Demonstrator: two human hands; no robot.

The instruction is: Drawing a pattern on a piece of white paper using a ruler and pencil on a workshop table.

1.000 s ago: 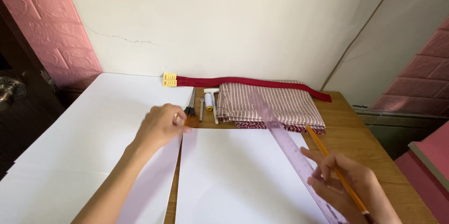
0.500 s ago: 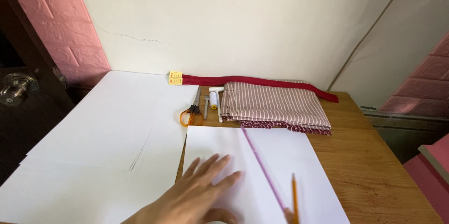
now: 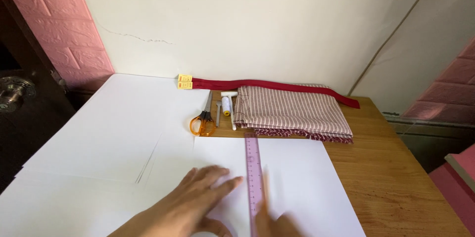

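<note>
My left hand point(image 3: 190, 205) lies flat, fingers spread, on a white sheet of paper point(image 3: 302, 177) at the bottom of the view. A translucent purple ruler point(image 3: 253, 167) lies lengthwise on the sheet, just right of those fingers. Only the top of my right hand point(image 3: 277, 224) shows at the bottom edge, beside the ruler. It grips a pencil point(image 3: 264, 195) that is blurred and points up along the ruler's right edge.
Orange-handled scissors point(image 3: 203, 120), a small metal tool point(image 3: 217, 116) and a white thread spool point(image 3: 227, 104) lie by folded striped fabric point(image 3: 292, 113). A red strip point(image 3: 277, 87) runs along the wall. Large white sheets point(image 3: 109, 133) cover the left; bare wooden table point(image 3: 391, 177) lies right.
The ruler has swung from a slant to straight up the sheet. My left hand came back from near the scissors to press on the paper. My right hand dropped toward the bottom edge.
</note>
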